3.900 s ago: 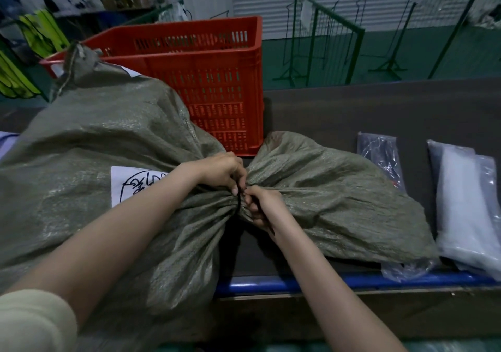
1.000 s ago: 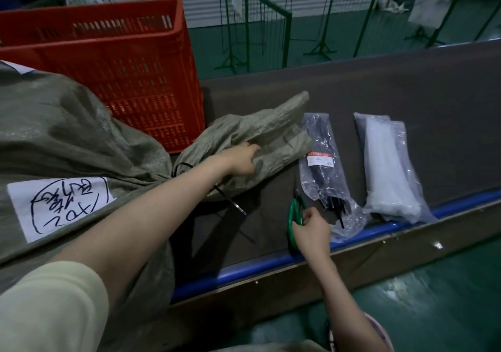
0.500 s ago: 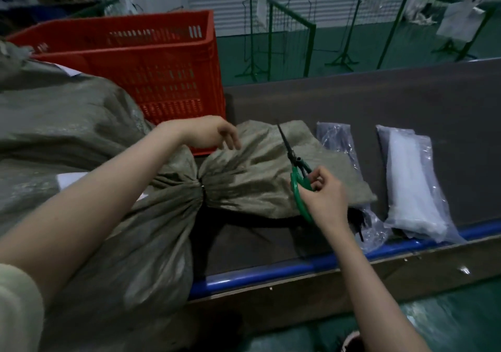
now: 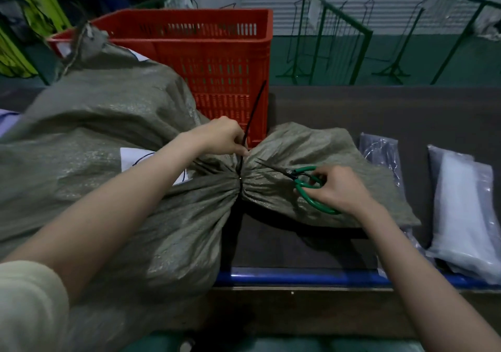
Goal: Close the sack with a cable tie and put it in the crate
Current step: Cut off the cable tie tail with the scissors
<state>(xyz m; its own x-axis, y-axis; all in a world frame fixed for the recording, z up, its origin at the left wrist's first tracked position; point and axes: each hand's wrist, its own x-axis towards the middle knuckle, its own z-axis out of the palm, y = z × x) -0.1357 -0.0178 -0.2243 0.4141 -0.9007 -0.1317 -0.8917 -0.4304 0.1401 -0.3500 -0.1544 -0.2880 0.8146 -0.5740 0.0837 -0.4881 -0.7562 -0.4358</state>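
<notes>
Head view: sack now lying across desk, neck cinched w/ cable tie, tail sticking up. Left hand grip pinched on tail near neck. Right hand grip around green scissors, brought over from desk edge, blades aimed at tie. Tie done; trim next, prob. Crate behind sack, not yet loaded.
</notes>
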